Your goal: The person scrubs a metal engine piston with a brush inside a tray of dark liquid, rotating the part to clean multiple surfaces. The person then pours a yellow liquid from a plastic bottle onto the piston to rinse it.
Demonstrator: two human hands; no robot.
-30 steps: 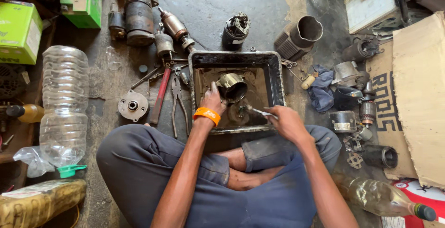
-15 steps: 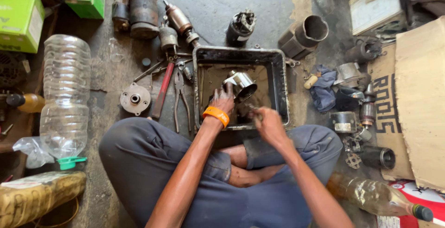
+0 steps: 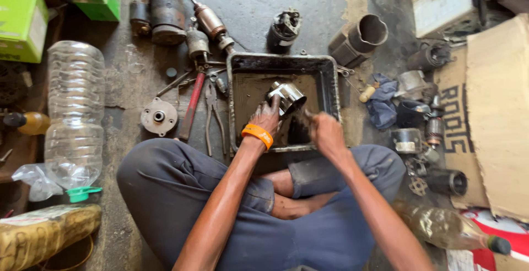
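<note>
Tray (image 3: 330, 92) of black metal sits on the floor just beyond the crossed legs, holding dirty liquid and a shiny metal cylinder (image 3: 286, 97) near its middle. Left hand (image 3: 267, 117), orange wristband (image 3: 257, 135) on the wrist, grips the cylinder tilted over the liquid. Right hand (image 3: 325, 133) is closed into a fist just right of it; what it holds is hidden. Pliers (image 3: 212, 111) and red-handled tool (image 3: 192, 105) lie left of the tray
</note>
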